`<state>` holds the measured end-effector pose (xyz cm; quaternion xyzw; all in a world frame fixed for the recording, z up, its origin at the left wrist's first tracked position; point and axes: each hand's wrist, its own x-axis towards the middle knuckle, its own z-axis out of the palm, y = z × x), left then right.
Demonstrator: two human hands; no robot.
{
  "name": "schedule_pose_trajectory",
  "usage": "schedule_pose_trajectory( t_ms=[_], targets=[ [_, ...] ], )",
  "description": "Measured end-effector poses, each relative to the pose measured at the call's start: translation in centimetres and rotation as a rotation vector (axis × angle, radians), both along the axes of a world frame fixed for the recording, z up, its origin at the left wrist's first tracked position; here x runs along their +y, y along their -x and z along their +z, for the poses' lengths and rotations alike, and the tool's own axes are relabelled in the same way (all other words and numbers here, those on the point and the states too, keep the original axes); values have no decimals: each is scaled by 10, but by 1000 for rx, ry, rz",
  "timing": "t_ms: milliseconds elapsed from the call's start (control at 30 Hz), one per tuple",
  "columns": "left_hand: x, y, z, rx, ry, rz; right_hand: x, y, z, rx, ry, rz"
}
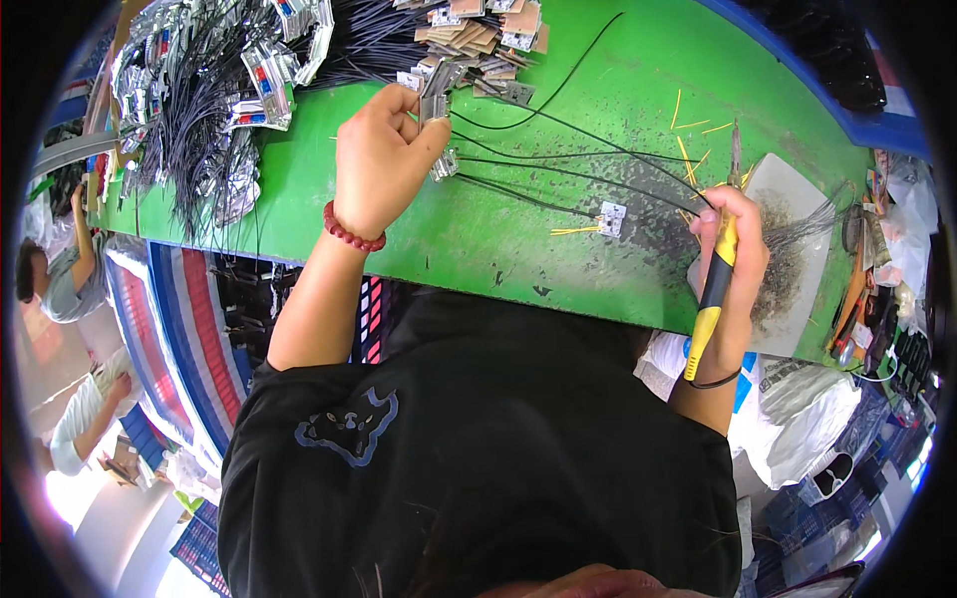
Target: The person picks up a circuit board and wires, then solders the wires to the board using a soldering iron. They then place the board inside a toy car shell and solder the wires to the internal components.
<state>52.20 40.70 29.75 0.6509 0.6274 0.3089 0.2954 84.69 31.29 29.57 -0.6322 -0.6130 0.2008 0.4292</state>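
Note:
My left hand (pixel 384 149) is closed on a silvery metal housing (pixel 435 104), pinched between thumb and fingers. Several thin black wires (pixel 573 157) run from the housing toward the right. In my right hand (pixel 736 234) is a soldering iron (pixel 716 299) with a yellow and black handle, its tip pointing away from me. The ends of some black wires reach the fingertips of that hand; whether they are pinched there I cannot tell. Between the hands, a small white circuit board (pixel 612 219) with yellow wires (pixel 575 231) lies on the green table (pixel 478 249).
Wired metal housings (pixel 264 90) are heaped at the far left, with a pile of small boards (pixel 488 35) beside them. A soiled grey tray (pixel 797 199) sits at the right, near scattered yellow wire bits (pixel 688 149). Two other people (pixel 75 264) are at the left.

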Motion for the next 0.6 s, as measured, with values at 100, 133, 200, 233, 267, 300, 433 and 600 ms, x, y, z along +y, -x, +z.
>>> schedule_pose_trajectory(
  t_ms=[100,133,200,233,267,300,433,600],
  targets=[
    [-8,9,-4,121,17,33,-4,3,-18,14,-70,-11],
    [-10,11,-6,192,-8,41,-5,4,-21,9,-86,-38],
    [-18,16,-12,244,-22,56,-4,8,-30,25,-122,-36],
    [-21,18,-14,288,-71,63,-4,10,-33,45,-121,-26],
    [-24,22,-15,338,-59,68,-3,12,-35,44,-95,-27],
    [-28,24,-15,342,-19,63,-3,14,-37,57,-112,-25],
    [-30,25,5,828,-116,57,-3,19,-39,15,-144,12],
    [-27,-33,35,350,-495,-381,-4,28,-32,131,-126,187]
  ],
)
